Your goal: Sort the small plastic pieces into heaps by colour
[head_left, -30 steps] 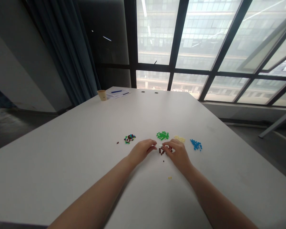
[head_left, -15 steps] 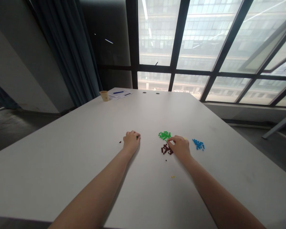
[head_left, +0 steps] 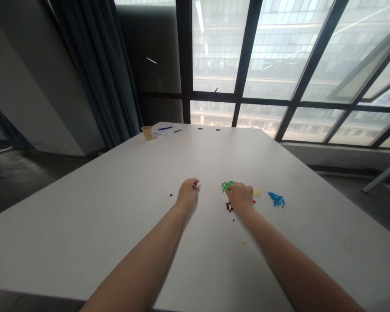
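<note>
Left hand (head_left: 186, 195) curled at a dark piece (head_left: 194, 186); right hand (head_left: 241, 196) at green pieces (head_left: 225, 185) (whether either grasps cannot be told).

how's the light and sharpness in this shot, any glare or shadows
Head view: windows bright and washed out, curtain dim; head view: soft shadow on the table along the left forearm; head view: green pieces small, their edges soft.

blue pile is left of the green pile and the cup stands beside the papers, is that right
The side is wrong: the head view shows the blue pile right of the green pile. The cup does stand beside the papers.
</note>
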`<state>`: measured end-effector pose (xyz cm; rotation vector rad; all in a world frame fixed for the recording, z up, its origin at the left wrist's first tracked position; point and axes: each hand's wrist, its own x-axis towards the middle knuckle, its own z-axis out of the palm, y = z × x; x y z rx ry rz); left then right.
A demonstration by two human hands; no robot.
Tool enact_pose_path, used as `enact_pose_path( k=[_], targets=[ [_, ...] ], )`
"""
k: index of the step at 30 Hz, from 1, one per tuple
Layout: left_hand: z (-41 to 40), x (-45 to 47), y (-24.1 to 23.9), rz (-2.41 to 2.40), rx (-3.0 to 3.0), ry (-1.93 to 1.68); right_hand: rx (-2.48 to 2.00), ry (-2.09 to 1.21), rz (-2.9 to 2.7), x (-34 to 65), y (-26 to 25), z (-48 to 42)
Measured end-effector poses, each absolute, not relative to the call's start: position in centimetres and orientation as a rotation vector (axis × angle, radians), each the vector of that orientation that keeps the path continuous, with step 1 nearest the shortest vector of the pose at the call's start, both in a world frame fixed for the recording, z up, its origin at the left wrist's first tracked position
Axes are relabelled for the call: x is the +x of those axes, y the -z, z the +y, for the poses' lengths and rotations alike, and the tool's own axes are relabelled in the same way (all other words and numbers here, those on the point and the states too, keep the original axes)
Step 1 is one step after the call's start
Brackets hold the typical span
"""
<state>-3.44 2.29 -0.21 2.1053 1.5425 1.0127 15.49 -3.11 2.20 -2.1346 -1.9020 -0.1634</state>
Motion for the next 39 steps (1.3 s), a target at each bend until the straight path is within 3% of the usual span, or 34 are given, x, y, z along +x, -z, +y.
enact_pose_path(
  k=[8, 17, 39],
  targets=[
    [0.4, -0.7, 0.0, 1.219, 1.775, -1.178, -1.914, 0.172, -1.783, 18.8, -2.3, -7.6],
    [-3.2, 2.0, -1.1, 0.769, 1.815, -0.994, -1.407, -0.076, -1.921, 18.9, -2.4, -8.0],
    [-3.4, 1.9, -0.6, 0.758, 2.135, -1.027, -1.349, -0.138, -1.901, 18.7, -1.6, -8.1]
  ],
)
